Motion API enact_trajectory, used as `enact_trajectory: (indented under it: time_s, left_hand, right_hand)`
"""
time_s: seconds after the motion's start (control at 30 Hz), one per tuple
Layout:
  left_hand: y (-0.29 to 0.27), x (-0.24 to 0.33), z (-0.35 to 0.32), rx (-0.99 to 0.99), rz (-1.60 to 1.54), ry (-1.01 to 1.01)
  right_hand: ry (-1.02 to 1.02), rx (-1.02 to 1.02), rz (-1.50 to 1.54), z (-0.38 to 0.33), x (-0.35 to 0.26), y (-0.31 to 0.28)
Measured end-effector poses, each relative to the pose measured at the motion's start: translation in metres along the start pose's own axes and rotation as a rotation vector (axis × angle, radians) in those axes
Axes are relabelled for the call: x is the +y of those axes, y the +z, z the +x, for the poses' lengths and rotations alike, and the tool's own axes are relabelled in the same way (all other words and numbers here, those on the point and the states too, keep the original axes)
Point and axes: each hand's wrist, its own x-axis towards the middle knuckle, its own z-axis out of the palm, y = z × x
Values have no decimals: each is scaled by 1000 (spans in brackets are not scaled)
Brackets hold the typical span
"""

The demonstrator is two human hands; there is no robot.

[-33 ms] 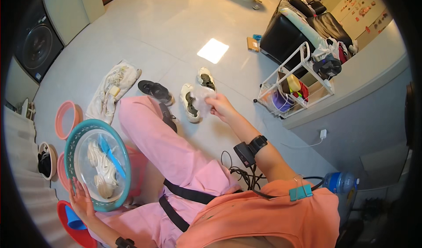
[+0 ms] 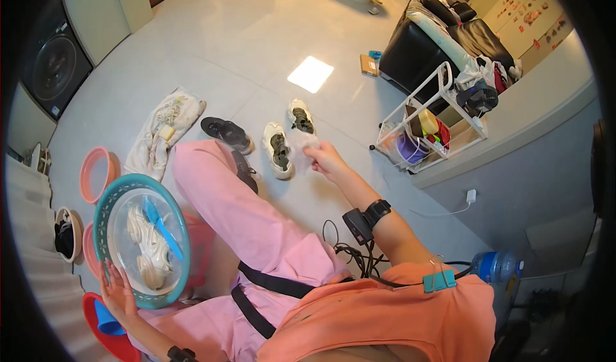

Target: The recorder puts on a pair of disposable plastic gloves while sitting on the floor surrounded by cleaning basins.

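Note:
My right hand [image 2: 326, 161] pinches a thin, translucent whitish sheet [image 2: 300, 149], perhaps plastic film or tissue; its exact kind is unclear. Beyond it on the floor stand two white shoes with dark insides, a nearer one [image 2: 278, 150] and a farther one [image 2: 301, 116]. My left hand [image 2: 119, 293] is open, fingers spread, at the near left rim of a teal basin [image 2: 102, 221]. Whether it touches the rim I cannot tell. Inside the basin lie white sneakers [image 2: 153, 259] and a blue brush-like tool [image 2: 162, 227].
A white towel [image 2: 154, 144] bearing a yellowish block lies beyond the basin. Pink basins [image 2: 96, 169] and a red basin [image 2: 106, 336] with a blue scoop-shaped thing stand left. Dark cables [image 2: 359, 259] lie below my right forearm. A white cart [image 2: 443, 118] stands right.
My right hand and the translucent sheet have shifted slightly, uncovering more of the nearer white shoe. My left hand stays in place.

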Motion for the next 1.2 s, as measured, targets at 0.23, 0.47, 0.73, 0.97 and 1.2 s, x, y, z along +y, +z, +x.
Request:
enact_trajectory:
  time_s: [0.23,0.47,0.73,0.97,1.2]
  left_hand:
    - [-20,9,4,-71,-11,-35]
    - [-41,12,6,-210,10,-83]
    - [-37,8,5,-181,27,-85]
    - [-29,7,3,-335,55,-148]
    - [-21,38,-69,93,135,168]
  right_hand:
    - [256,159,-109,11,85,-74]
    - [376,252,-138,18,119,-94]
    - [484,222,-334,15,140,-93]
    - [449,77,-287,9,116,-58]
    - [253,-112,-120,2,64,-8]
